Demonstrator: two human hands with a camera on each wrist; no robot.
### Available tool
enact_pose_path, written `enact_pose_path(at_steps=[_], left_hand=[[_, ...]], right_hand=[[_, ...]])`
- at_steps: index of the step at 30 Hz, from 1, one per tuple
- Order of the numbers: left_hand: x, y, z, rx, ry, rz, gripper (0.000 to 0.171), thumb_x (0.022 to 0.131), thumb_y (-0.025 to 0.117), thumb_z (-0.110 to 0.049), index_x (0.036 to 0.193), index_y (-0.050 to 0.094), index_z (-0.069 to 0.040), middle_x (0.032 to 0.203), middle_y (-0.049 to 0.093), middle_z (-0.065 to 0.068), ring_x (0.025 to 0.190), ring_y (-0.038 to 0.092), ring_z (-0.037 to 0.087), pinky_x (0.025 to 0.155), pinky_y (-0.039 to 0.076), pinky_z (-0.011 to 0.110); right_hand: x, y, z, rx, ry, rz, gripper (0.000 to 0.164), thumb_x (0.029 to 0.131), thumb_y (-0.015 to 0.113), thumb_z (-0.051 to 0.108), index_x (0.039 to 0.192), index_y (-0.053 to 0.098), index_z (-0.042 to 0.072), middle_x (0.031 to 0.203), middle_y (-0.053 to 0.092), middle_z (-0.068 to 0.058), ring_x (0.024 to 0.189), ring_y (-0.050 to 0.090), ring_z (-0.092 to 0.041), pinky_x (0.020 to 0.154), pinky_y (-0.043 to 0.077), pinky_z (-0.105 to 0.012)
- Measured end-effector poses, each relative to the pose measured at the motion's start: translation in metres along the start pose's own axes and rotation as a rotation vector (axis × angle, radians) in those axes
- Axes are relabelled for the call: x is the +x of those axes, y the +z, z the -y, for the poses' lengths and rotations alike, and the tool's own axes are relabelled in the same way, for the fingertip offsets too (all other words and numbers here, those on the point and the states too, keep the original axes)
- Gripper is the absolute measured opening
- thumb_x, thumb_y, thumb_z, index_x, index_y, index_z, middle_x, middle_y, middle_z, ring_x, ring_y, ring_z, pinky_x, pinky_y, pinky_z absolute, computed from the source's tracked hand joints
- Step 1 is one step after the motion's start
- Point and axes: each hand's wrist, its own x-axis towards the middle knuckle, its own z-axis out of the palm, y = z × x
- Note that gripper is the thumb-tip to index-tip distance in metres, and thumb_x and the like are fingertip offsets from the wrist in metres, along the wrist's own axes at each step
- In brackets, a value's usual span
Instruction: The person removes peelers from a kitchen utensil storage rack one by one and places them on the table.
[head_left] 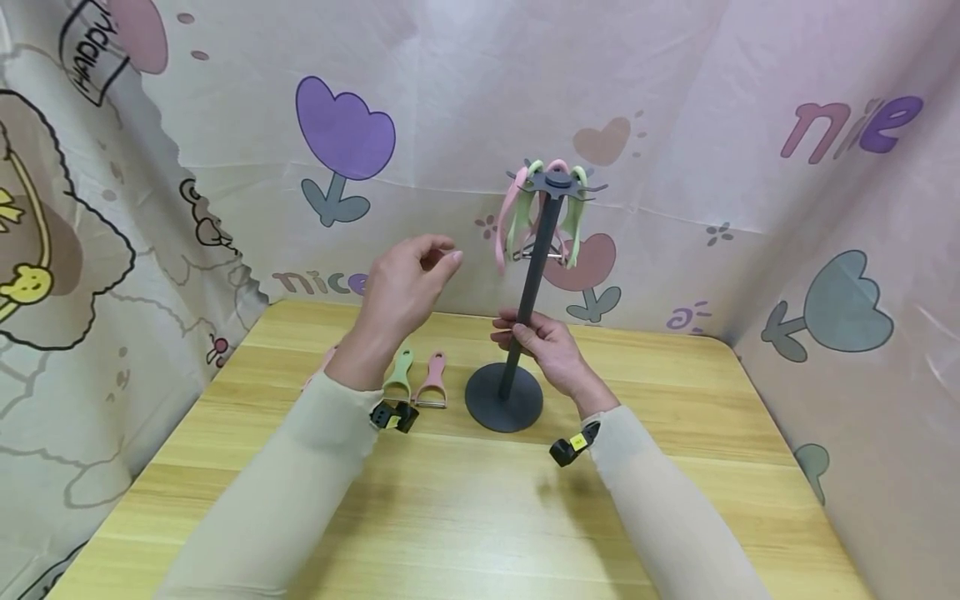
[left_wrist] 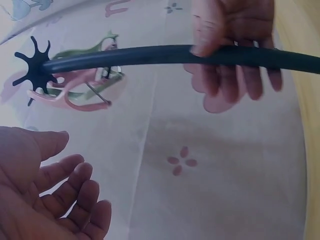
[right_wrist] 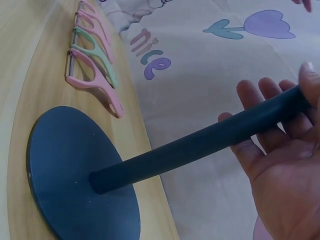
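Observation:
A dark rotating-style rack, seen as a post (head_left: 534,279) with a round base (head_left: 487,408) and a hooked top (head_left: 558,179), stands on the table. My right hand (head_left: 558,354) holds the post low down, thumb in front and fingers behind it. From the hooks hang several Y-shaped peelers, among them a pink peeler (head_left: 504,221) and a green peeler (head_left: 574,221). Left of the post my left hand (head_left: 405,279) is raised, fingers loosely bent around nothing. In the left wrist view that hand (left_wrist: 55,190) is below the hanging peelers.
Left of the base, more peelers lie in a row on the wooden table (head_left: 480,508): a pink one (head_left: 437,373), a green one (head_left: 401,371) and further pink ones (right_wrist: 95,25), partly behind my left arm in the head view. A printed curtain (head_left: 450,100) surrounds the table.

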Motion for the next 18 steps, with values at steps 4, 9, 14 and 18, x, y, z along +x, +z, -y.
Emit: enact_pose_path(at_steps=[4,9,14,18], left_hand=[[0.004,-0.002,-0.013,-0.033,0.016,0.009,0.037,0.106,0.065,-0.04,0.137,0.069,-0.022,0.118,0.07,0.001,0.11,0.062,0.022,0.092,0.054,0.042],[0.007,-0.002,-0.021,-0.053,0.03,0.013,0.035,0.105,0.066,-0.039,0.136,0.07,-0.023,0.115,0.069,0.001,0.107,0.061,0.022,0.089,0.053,0.04],[0.008,-0.002,-0.024,-0.062,0.044,0.007,0.033,0.105,0.066,-0.038,0.134,0.07,-0.022,0.112,0.07,0.001,0.105,0.061,0.022,0.086,0.052,0.039],[0.008,-0.002,-0.026,-0.068,0.046,0.01,0.033,0.105,0.067,-0.038,0.134,0.071,-0.022,0.111,0.07,0.001,0.104,0.061,0.022,0.085,0.051,0.039]], right_hand=[[0.0,-0.001,0.001,-0.006,0.003,0.001,0.04,0.109,0.057,0.009,0.147,0.055,-0.005,0.148,0.058,-0.026,0.125,0.069,-0.036,0.109,0.052,-0.051],[-0.001,-0.001,0.002,0.005,0.002,0.004,0.043,0.109,0.056,0.007,0.151,0.052,-0.003,0.152,0.057,-0.021,0.131,0.064,-0.039,0.109,0.052,-0.052],[0.0,0.0,0.003,0.038,-0.001,0.006,0.044,0.109,0.055,0.005,0.151,0.051,-0.005,0.152,0.057,-0.021,0.136,0.061,-0.036,0.11,0.051,-0.05],[0.0,0.0,0.002,0.052,-0.005,0.005,0.048,0.109,0.054,0.005,0.156,0.046,-0.001,0.156,0.054,-0.018,0.128,0.068,-0.029,0.109,0.051,-0.053]])
